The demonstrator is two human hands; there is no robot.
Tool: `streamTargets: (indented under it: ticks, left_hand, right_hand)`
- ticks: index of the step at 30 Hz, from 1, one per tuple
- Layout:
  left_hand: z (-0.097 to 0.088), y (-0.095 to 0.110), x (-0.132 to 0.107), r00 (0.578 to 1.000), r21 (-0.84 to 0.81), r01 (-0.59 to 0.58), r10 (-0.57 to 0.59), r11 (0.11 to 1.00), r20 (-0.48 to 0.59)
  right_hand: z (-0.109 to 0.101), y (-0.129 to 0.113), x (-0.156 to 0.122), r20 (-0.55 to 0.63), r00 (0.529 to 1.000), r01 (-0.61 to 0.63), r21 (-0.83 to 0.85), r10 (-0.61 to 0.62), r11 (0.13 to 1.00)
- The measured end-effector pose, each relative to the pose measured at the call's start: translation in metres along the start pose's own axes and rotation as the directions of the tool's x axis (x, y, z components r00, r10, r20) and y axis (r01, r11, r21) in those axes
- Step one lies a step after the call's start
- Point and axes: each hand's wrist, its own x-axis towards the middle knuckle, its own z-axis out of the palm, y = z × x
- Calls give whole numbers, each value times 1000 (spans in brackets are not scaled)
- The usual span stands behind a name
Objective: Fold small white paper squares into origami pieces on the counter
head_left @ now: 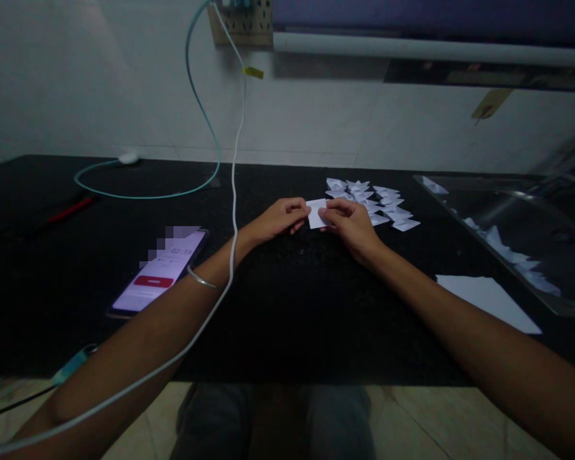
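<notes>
Over the black counter (287, 319), the left hand (278, 220) and right hand (352, 227) pinch a small white paper rectangle (315, 213) between their fingers. Folded white paper pieces (371, 201) lie at two o'clock; the lit smartphone (160, 275) at eight o'clock shows unreadable writing

Lit phone (160, 273) at left; white cable (234, 191) hanging; steel sink (531, 204) at right

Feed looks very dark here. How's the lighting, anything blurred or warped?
Head view: dim overall; the black counter swallows detail and its far edge bends at left, lens distortion; the phone screen glows brightest, a pixelated patch at its top; the paper pinched by left hand and right hand reads clearly white.
</notes>
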Motion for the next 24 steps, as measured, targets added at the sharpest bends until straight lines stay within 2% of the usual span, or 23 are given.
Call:
streamTargets:
  ticks: [4, 12, 16, 20, 24]
  left_hand:
    - [0, 2, -1, 1000, 23, -17, 17, 1000, -12]
    - [-1, 3, -1, 998, 18, -56, 56, 998, -5]
    - [0, 1, 0, 999, 8, -49, 49, 999, -21]
    - [0, -1, 1, 1000, -36, -4, 5, 999, 26]
    - [-1, 2, 0, 999, -48, 16, -14, 999, 40]
  right_hand:
    - [0, -2, -1, 15, 1000, -9, 20, 9, 1000]
    - [-1, -1, -2, 69, 997, 36, -53, -33, 998]
    - [0, 1, -2, 18, 995, 96, -82, -95, 992]
    - [-1, 1, -1, -64, 987, 141, -127, -150, 982]
    - [-2, -1, -2, -60, 978, 187, -159, -198, 969]
